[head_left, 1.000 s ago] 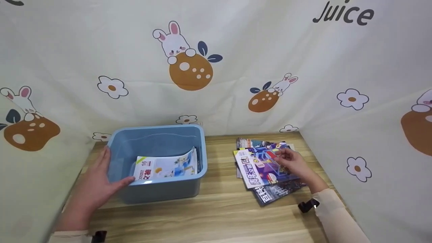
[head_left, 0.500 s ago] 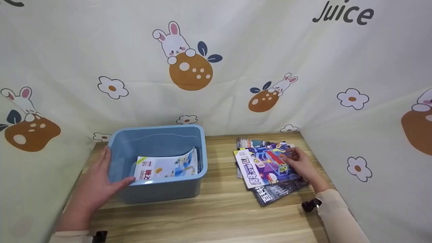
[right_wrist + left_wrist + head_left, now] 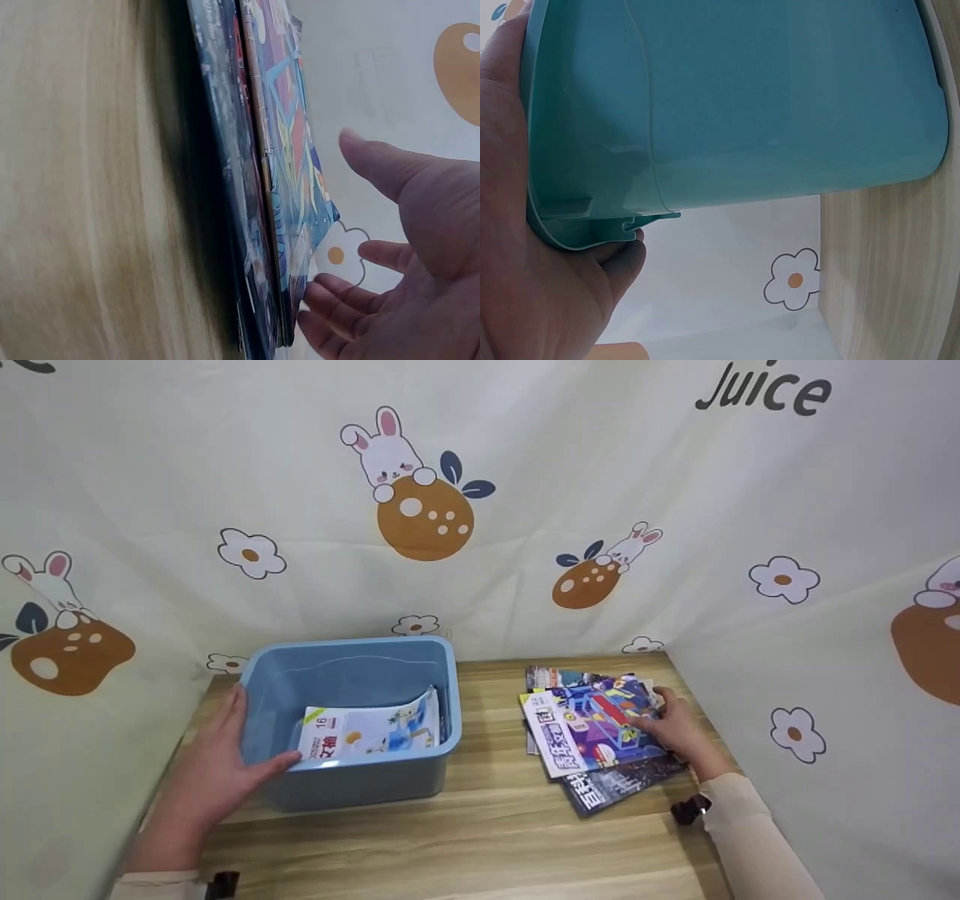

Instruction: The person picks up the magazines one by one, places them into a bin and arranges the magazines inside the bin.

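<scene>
A blue plastic bin (image 3: 352,720) is set on the left half of a wooden table (image 3: 480,840), close to the back curtain. Inside it one white magazine (image 3: 371,733) with a "16" on its cover is seen, leaning tilted against the bin's right inner wall and curling up there; nothing else can be made out in the bin. The bin's near-left corner is gripped by the left hand (image 3: 206,776): the thumb is hooked over the front rim beside the magazine, and the fingers are laid along the outer left wall. In the left wrist view the palm (image 3: 525,247) is pressed against the bin's (image 3: 742,112) rim lip.

To the right, well apart from the bin, a loose stack of magazines (image 3: 592,731) is fanned out flat on the table. The top one, a purple-and-blue cover (image 3: 592,724), is touched at its right edge by the right hand (image 3: 675,727). In the right wrist view the fingers (image 3: 337,300) are spread and only slightly bent, their tips placed at the edge of the stack (image 3: 262,187) with the thumb held apart above the cover; nothing is pinched yet. A dark-covered magazine (image 3: 615,787) lies lowest toward the front.

Behind and beside the table a cream curtain (image 3: 525,472) printed with rabbits, flowers and the word "Juice" is hung.
</scene>
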`<state>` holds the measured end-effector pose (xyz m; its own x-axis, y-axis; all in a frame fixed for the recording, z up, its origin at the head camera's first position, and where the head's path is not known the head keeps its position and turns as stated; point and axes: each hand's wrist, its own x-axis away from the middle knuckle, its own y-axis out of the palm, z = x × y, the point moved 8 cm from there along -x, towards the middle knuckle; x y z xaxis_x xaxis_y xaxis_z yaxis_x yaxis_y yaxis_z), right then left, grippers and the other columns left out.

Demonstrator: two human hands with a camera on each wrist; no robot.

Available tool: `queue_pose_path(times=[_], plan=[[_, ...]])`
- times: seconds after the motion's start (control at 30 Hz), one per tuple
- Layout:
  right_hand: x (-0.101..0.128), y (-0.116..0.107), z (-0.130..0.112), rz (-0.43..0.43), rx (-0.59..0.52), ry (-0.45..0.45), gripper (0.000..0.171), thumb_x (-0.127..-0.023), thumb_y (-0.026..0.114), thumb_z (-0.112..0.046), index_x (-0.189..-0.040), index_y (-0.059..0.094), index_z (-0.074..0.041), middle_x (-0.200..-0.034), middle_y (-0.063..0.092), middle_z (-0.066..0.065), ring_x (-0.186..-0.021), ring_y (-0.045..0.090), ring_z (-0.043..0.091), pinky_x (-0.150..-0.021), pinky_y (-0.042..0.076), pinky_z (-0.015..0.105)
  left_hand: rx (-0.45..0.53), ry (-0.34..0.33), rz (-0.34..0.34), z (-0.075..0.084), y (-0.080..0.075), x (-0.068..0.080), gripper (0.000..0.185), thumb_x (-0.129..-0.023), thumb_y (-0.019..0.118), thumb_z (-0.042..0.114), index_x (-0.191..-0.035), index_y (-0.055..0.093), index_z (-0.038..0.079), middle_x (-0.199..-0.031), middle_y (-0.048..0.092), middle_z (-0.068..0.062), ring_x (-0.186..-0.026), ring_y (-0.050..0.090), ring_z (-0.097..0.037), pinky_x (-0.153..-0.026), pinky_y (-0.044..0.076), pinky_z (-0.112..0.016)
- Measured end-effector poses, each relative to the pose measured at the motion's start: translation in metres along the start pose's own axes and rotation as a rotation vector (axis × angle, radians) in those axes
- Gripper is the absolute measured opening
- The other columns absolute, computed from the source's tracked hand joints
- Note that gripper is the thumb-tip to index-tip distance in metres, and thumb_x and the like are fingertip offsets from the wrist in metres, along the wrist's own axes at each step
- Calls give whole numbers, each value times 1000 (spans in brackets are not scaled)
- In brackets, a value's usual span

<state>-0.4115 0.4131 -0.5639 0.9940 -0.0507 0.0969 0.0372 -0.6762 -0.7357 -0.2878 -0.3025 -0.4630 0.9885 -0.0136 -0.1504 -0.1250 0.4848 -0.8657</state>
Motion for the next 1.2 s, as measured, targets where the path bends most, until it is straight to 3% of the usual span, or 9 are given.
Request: queue_pose_path(times=[0.2, 0.47, 0.87, 1.2], plan=[[-4, 4, -5, -75, 109, -5, 118, -94, 89, -47, -170, 20, 10, -159, 37, 48, -143, 45, 59, -122, 38, 71, 9, -1, -7, 0, 0, 1, 138, -90, 76, 78, -175, 2, -2, -180, 8, -34, -158, 22, -66, -112, 26, -91], [-9, 14, -9, -158, 290, 14, 140, -79, 97, -59, -175, 15, 1, -159, 26, 49, -144, 35, 65, -119, 37, 78, 4, -19, -13, -2, 0, 1, 140, -89, 75, 80, -175, -1, 0, -180, 6, -33, -158, 21, -66, -112, 26, -91], [-9, 12, -12, -186, 311, 56, 140, -78, 100, -53, -176, 15, -1, -157, 26, 47, -142, 31, 65, -120, 33, 78, 5, -10, 0, -1, 0, -1, 140, -89, 76, 79, -175, -1, -1, -180, 8, -34, -157, 23, -67, -111, 28, -91], [-14, 6, -6, -211, 359, 58, 132, -81, 97, -55, -177, 20, -9, -155, 29, 50, -138, 41, 65, -117, 38, 77, 6, -5, 12, -1, -1, -1, 140, -89, 77, 77, -175, 1, -1, -180, 9, -34, -156, 24, -67, -111, 28, -91]])
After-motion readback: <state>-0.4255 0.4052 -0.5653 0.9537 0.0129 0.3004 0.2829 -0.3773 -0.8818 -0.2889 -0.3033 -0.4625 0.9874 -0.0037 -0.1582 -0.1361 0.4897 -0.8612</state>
